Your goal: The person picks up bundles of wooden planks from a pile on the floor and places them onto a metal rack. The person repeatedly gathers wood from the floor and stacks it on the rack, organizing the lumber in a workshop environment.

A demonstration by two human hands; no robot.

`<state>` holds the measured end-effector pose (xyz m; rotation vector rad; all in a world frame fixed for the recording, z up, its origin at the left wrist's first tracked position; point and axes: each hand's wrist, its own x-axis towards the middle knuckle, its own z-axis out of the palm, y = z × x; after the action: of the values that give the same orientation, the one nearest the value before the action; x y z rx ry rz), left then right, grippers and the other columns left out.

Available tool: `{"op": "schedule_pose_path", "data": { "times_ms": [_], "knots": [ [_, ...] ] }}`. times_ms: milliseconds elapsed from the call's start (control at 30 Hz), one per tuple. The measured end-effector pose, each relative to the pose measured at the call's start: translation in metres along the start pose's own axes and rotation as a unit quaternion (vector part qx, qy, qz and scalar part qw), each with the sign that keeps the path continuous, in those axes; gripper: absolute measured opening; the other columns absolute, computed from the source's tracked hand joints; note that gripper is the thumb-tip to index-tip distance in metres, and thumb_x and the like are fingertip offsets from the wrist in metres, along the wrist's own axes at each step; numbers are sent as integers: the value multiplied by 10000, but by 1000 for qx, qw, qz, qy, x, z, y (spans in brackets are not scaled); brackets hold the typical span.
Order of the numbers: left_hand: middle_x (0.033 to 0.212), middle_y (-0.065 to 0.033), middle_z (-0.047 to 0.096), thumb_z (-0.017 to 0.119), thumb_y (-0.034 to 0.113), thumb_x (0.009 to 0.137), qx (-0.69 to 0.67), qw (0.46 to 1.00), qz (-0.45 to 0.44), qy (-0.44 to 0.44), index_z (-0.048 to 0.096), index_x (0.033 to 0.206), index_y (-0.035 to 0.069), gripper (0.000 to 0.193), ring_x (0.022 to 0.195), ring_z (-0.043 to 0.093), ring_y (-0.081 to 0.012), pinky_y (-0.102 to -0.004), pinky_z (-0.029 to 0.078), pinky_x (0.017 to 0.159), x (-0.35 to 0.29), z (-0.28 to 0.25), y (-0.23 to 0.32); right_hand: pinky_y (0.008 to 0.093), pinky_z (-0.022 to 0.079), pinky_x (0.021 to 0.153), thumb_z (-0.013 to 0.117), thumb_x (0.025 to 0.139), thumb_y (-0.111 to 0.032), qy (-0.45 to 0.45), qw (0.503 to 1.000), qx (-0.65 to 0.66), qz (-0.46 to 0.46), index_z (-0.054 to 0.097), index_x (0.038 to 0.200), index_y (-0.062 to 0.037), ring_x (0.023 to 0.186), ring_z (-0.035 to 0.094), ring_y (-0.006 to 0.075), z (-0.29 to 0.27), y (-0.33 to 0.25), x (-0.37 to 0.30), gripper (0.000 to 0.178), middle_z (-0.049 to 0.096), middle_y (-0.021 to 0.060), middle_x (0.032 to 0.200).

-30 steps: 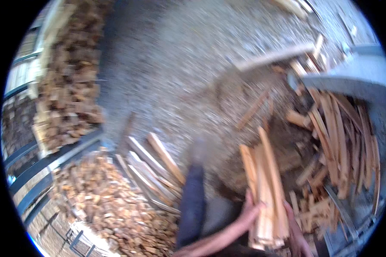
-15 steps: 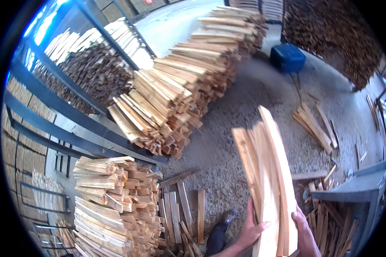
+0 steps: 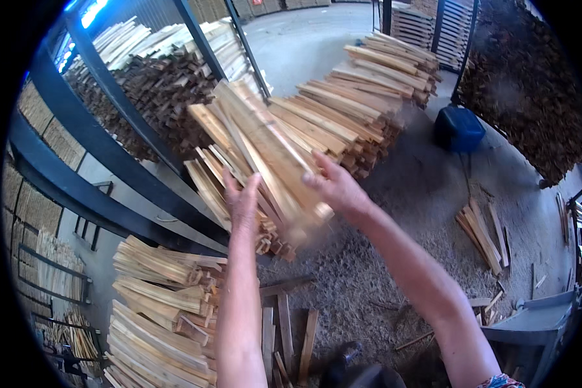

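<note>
A loose bundle of pale wooden slats (image 3: 265, 139), blurred by motion, lies slantwise over the nearer end of a long stack of slats (image 3: 355, 107). My left hand (image 3: 242, 202) is at the bundle's lower left side, its fingers and thumb spread apart. On the other side, my right hand (image 3: 339, 187) has its fingers and thumb apart, the tips at the bundle's right edge. Neither hand is wrapped round the wood. Both forearms reach forward from the lower edge. The bundle's near end is smeared above the stack's front face.
Dark metal posts and rails (image 3: 132, 197) run along the left. Another slat stack (image 3: 158, 323) stands at lower left. A blue plastic container (image 3: 459, 129) sits on the floor, with loose slats (image 3: 480, 236) nearer. A metal stand (image 3: 530, 317) is at lower right.
The slats that both hands held upright at lower right have moved left and forward onto the long stack. My hands have reached out with them and opened. The view has shifted left.
</note>
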<state>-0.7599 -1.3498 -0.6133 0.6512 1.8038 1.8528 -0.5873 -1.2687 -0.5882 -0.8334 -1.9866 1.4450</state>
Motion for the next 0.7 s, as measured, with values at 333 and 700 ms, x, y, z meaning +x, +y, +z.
{"op": "schedule_pose_path", "data": {
  "times_ms": [333, 700],
  "knots": [
    [1293, -126, 357, 533, 18, 778, 187, 964, -59, -178, 470, 1186, 6, 413, 1186, 385, -216, -329, 388, 912, -201, 13, -184, 392, 457, 789, 529, 775, -323, -95, 870, -82, 476, 570, 1056, -64, 917, 579, 319, 29, 242, -443, 384, 615, 167, 949],
    [1003, -91, 579, 559, -18, 738, 272, 691, -195, -640, 528, 1108, -6, 371, 916, 561, -163, -267, 461, 778, -507, 83, -239, 391, 440, 815, 517, 783, -292, 81, 794, 83, 597, 579, 1029, -48, 950, 566, 314, 27, 219, -730, 352, 606, 164, 992]
  ]
}}
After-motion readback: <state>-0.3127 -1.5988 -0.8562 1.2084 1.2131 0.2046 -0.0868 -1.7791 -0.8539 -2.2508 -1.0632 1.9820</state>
